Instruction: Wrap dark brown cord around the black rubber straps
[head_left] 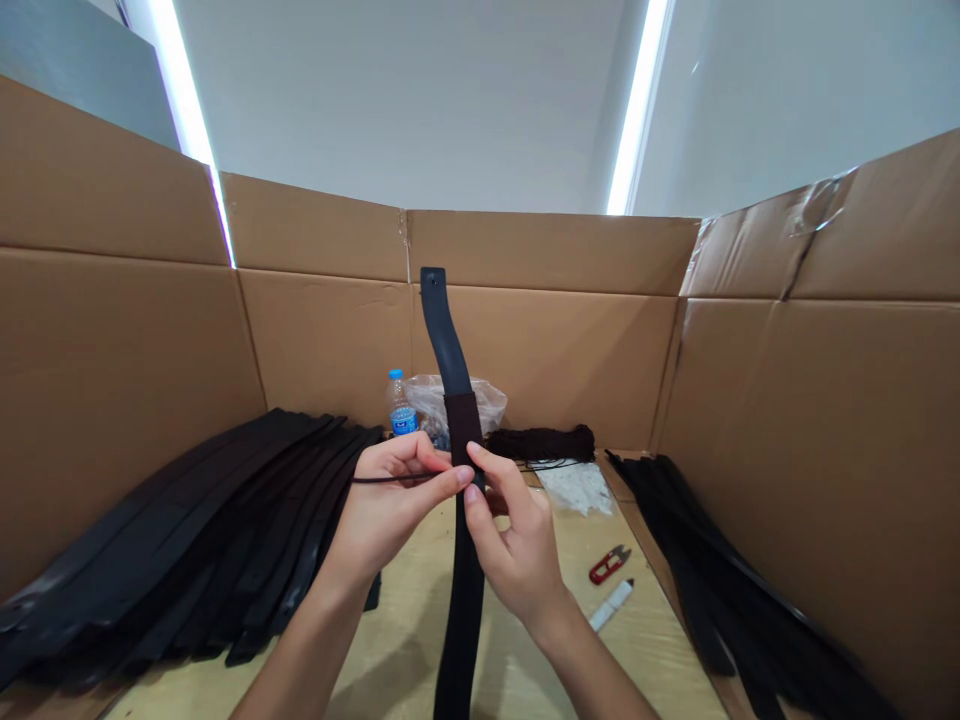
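A long black strap (444, 335) stands upright in front of me, with a hole near its top end. Dark cord-like wrapping (462, 418) covers its middle section. My left hand (401, 490) pinches the strap from the left, thumb across its front. A thin dark cord (386, 479) runs out leftward between that hand's fingers. From the right, my right hand (514, 530) grips the strap's edge between thumb and fingers, close to the left thumb. Some fingertips are hidden behind the strap.
Black straps (202, 530) are piled at left, more straps (705, 560) at right. Behind are a water bottle (403, 410), a clear plastic bag (491, 402) and a dark cord bundle (555, 443). Red thread snips (609, 565) and a white marker (613, 604) lie at right. Cardboard walls (555, 350) surround the table.
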